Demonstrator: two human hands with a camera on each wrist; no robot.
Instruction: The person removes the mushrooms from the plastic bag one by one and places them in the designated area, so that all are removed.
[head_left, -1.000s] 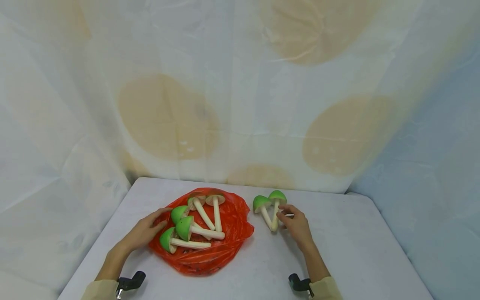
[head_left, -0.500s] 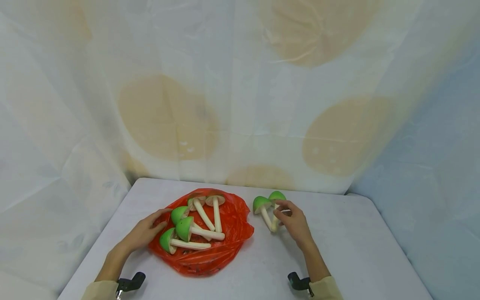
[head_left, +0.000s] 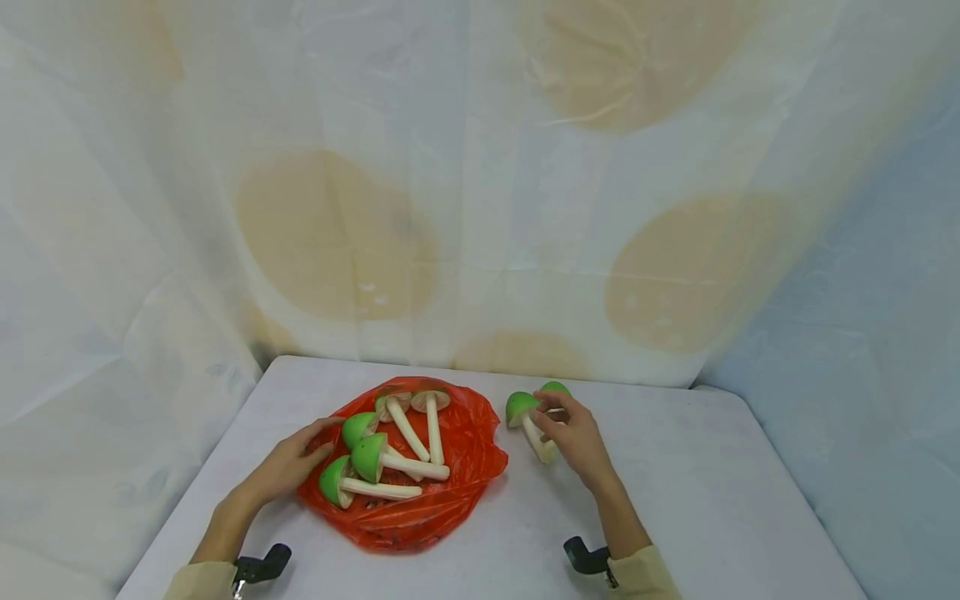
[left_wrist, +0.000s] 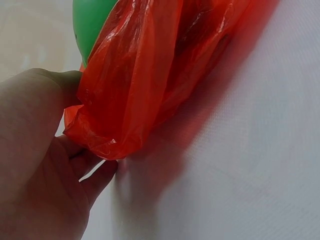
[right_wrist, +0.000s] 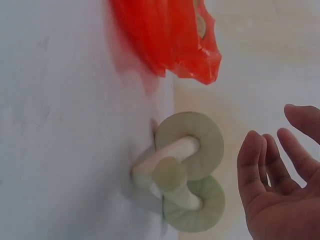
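Note:
My left hand point(head_left: 288, 467) holds the left rim of a red plastic bag point(head_left: 405, 533). In the left wrist view the thumb lies on one side of the bag's edge and the fingers on the other. Several artificial mushrooms with green caps and long white stems, one of them this mushroom point(head_left: 371, 457), lie in the bag's mouth. My right hand point(head_left: 573, 437) hovers over two more such mushrooms, a left mushroom point(head_left: 522, 407) and a partly hidden right mushroom point(head_left: 555, 387). In the right wrist view its fingers point(right_wrist: 250, 155) are loosely bent, apart from the mushrooms and empty.
A white-covered table point(head_left: 712, 483) carries everything. Patterned cloth sheeting point(head_left: 480, 208) rises behind its far edge and at both sides. Each wrist wears a black camera mount, such as the right mount point(head_left: 587, 556).
My right hand has moved a little left and away from me, covering more of the right mushroom. The left hand, the bag and the mushrooms stay in place.

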